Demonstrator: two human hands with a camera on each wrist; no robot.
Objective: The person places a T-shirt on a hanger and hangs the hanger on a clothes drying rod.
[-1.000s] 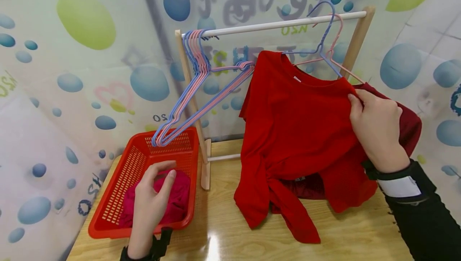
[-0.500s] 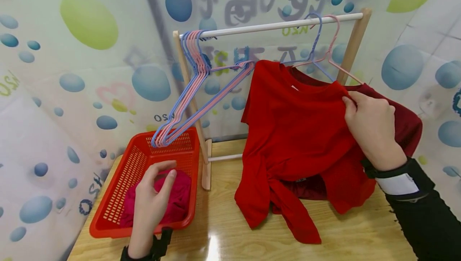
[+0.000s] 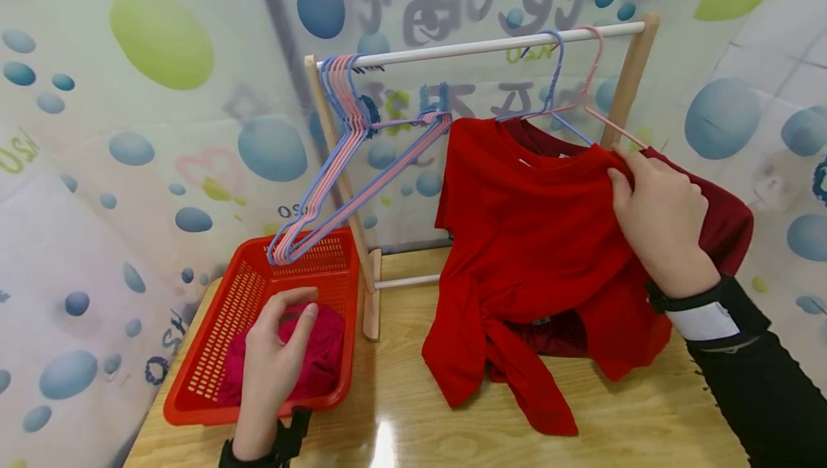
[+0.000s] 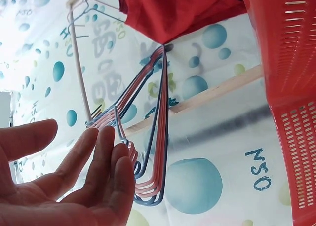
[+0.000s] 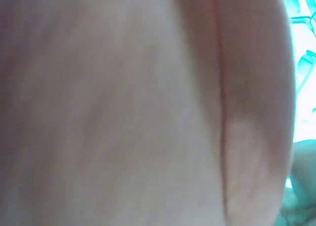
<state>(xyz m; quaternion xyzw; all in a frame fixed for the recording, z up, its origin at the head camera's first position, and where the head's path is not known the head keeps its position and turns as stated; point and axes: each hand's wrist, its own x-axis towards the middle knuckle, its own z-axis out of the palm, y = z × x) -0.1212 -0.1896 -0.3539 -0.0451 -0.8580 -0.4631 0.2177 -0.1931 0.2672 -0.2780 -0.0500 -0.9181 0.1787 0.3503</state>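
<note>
Red shirt hangs near the right end of the rack, one shoulder pinched

The red shirt [image 3: 530, 217] hangs from a blue hanger [image 3: 554, 87] hooked over the rail of the rack [image 3: 478, 48], toward its right end. The right hand [image 3: 665, 220], below that end of the rack, pinches the shirt's shoulder between thumb and fingers; the right wrist view shows mostly blurred skin. Closer to the rack's right post, a pink hanger [image 3: 593, 69] carries a dark red shirt [image 3: 726, 220], partly hidden behind the bright one.

The left hand [image 3: 274, 353] is to the left of the rack, its fingers loosely bent, thumb well apart from them, holding nothing. It shows in front of a red basket [image 3: 213, 339], which stands on the table [image 3: 400, 382] just left of the rack's left post. A crumpled pink cloth [image 3: 323, 353] lies inside. A bunch of blue and pink hangers [image 3: 354, 123] hangs at the rack's left end.
</note>
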